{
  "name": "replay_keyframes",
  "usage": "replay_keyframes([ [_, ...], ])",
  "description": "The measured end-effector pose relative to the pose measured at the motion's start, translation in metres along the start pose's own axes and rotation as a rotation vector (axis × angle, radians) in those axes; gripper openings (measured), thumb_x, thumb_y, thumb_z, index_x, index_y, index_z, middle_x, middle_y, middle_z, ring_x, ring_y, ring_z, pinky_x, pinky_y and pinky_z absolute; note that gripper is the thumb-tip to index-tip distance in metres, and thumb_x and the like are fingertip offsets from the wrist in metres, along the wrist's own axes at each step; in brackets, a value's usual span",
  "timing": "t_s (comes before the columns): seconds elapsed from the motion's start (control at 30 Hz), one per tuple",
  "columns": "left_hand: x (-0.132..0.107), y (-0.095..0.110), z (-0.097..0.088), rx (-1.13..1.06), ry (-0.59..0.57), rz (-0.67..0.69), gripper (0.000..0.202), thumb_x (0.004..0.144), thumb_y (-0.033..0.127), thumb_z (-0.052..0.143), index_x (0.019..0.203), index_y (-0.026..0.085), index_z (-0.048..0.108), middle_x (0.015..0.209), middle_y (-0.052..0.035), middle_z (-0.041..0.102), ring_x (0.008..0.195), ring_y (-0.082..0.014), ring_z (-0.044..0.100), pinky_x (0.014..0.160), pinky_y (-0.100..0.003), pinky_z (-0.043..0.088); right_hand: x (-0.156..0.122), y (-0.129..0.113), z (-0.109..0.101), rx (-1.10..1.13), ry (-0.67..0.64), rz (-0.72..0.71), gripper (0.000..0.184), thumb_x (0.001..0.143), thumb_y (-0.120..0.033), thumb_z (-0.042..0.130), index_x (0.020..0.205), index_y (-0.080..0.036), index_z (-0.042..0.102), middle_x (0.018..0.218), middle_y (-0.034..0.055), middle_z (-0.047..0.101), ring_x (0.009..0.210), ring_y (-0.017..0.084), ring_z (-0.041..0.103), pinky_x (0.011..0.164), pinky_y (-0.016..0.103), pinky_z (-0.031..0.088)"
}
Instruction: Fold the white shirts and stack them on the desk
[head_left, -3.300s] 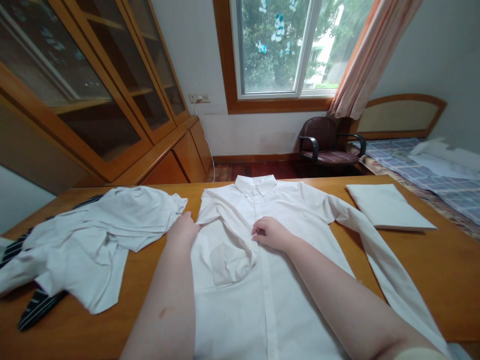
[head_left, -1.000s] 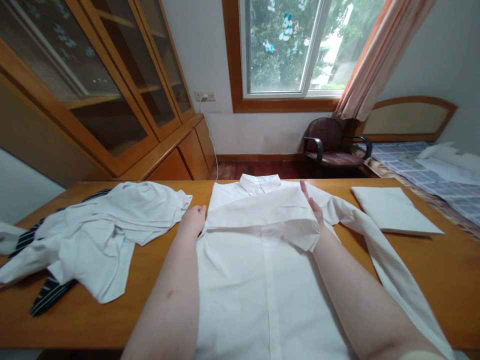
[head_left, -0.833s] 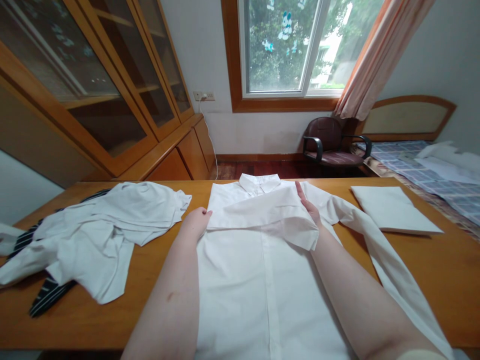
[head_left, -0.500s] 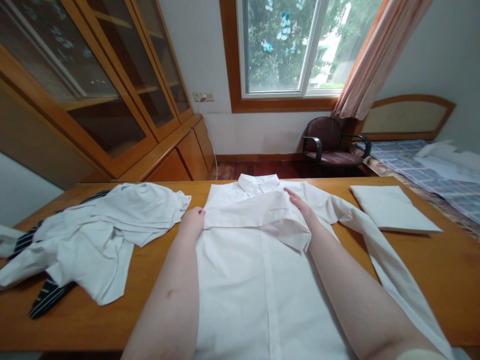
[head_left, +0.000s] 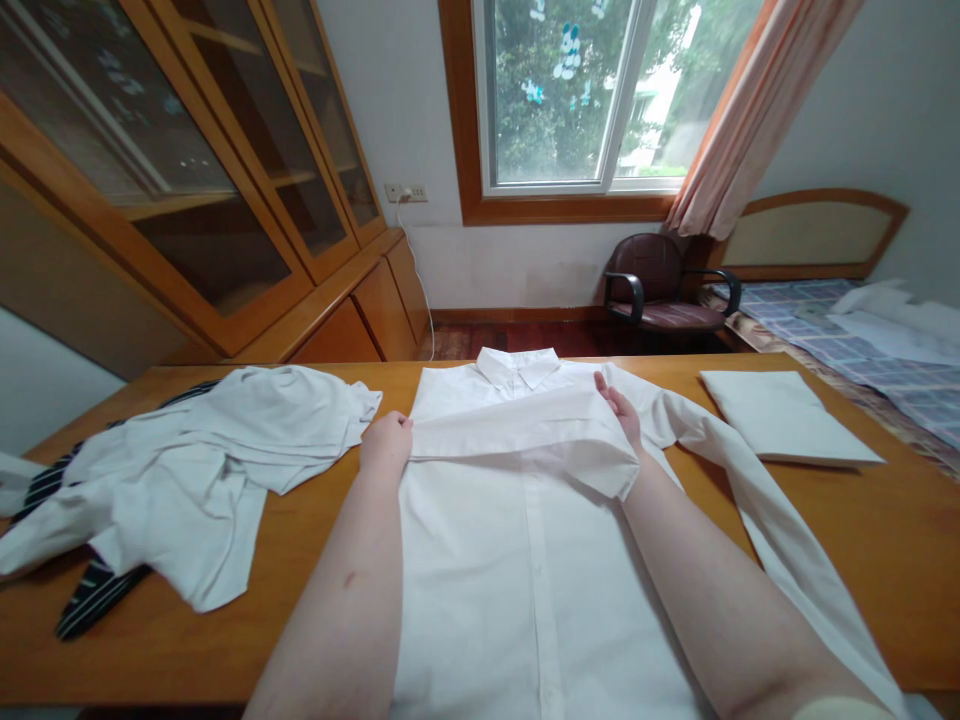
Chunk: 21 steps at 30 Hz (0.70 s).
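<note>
The left hand (head_left: 386, 442) is seen with its fingers curled in, set against the left edge of a white shirt (head_left: 525, 570) just where a sleeve (head_left: 525, 432) has been folded across the chest; whether cloth is pinched in it cannot be told. The right hand (head_left: 619, 410) is held with its fingers straight and close together, laid flat at the far end of that folded sleeve, whose cuff end partly covers the wrist. The shirt is spread flat and buttoned on the table (head_left: 900, 540) between and beneath both forearms, with its collar (head_left: 517, 366) just beyond the hands. The other sleeve (head_left: 780, 540) is stretched out from beside the right hand towards the near right edge of the table. Just left of the left hand a heap of white garments (head_left: 210, 460) is found, with a dark striped cloth (head_left: 94, 598) showing from under its near side. Well to the right of the right hand a folded white cloth (head_left: 784, 415) is laid flat. Beyond the hands and the table, a dark chair (head_left: 660, 290), a window (head_left: 577, 90) and a glass-fronted cabinet (head_left: 225, 200) can be seen.
</note>
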<state>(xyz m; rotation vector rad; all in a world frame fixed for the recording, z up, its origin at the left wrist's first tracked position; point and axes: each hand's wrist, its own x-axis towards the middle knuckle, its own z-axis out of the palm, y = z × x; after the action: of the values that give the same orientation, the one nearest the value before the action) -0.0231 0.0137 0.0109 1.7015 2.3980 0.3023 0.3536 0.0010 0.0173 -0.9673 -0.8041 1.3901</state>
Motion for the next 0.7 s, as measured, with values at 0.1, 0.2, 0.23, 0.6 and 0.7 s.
replay_keyframes([
  [0.1, -0.003, 0.003, -0.001, 0.038, 0.017, -0.015, 0.027, 0.084, 0.034, 0.043, 0.095, 0.019, 0.063, 0.100, -0.0147, 0.066, 0.095, -0.0297, 0.062, 0.078, -0.039, 0.047, 0.007, 0.004, -0.004, -0.116, -0.046, 0.058, 0.043, 0.067, -0.043, 0.063, 0.107, -0.028, 0.061, 0.078, -0.0014, 0.065, 0.081, 0.021, 0.061, 0.077, 0.034, 0.047],
  [0.2, 0.000, 0.011, -0.007, 0.130, 0.022, -0.065, 0.036, 0.080, 0.035, 0.049, 0.108, 0.014, 0.060, 0.112, -0.0217, 0.060, 0.102, -0.0350, 0.058, 0.080, -0.044, 0.046, 0.014, 0.010, -0.003, -0.367, -0.123, 0.039, 0.027, 0.061, -0.030, 0.064, 0.087, -0.026, 0.067, 0.089, -0.0020, 0.066, 0.097, 0.024, 0.056, 0.094, 0.038, 0.038],
  [0.23, 0.003, 0.016, -0.009, 0.160, 0.008, -0.078, 0.040, 0.079, 0.035, 0.050, 0.111, 0.012, 0.059, 0.115, -0.0239, 0.058, 0.105, -0.0368, 0.056, 0.081, -0.045, 0.046, 0.016, 0.011, -0.003, -0.431, -0.146, 0.011, 0.023, 0.060, -0.028, 0.062, 0.082, -0.026, 0.067, 0.090, -0.0022, 0.066, 0.100, 0.024, 0.054, 0.098, 0.038, 0.035],
  [0.6, 0.043, 0.062, 0.012, 0.109, -0.036, 0.285, 0.046, 0.088, 0.042, 0.041, 0.132, 0.033, 0.047, 0.143, -0.0090, 0.039, 0.126, -0.0326, 0.037, 0.100, -0.047, 0.033, 0.016, 0.017, 0.002, -0.455, -0.220, -0.005, 0.028, 0.061, -0.028, 0.061, 0.087, -0.027, 0.070, 0.099, -0.0013, 0.067, 0.112, 0.027, 0.049, 0.105, 0.043, 0.026],
  [0.7, 0.048, 0.058, 0.018, 0.080, 0.015, 0.269, 0.036, 0.088, 0.038, 0.041, 0.119, 0.031, 0.057, 0.135, -0.0079, 0.047, 0.120, -0.0293, 0.042, 0.097, -0.042, 0.035, 0.013, 0.015, 0.005, -0.418, -0.178, -0.008, 0.029, 0.064, -0.032, 0.064, 0.092, -0.028, 0.071, 0.111, -0.0010, 0.065, 0.120, 0.027, 0.045, 0.107, 0.041, 0.025],
])
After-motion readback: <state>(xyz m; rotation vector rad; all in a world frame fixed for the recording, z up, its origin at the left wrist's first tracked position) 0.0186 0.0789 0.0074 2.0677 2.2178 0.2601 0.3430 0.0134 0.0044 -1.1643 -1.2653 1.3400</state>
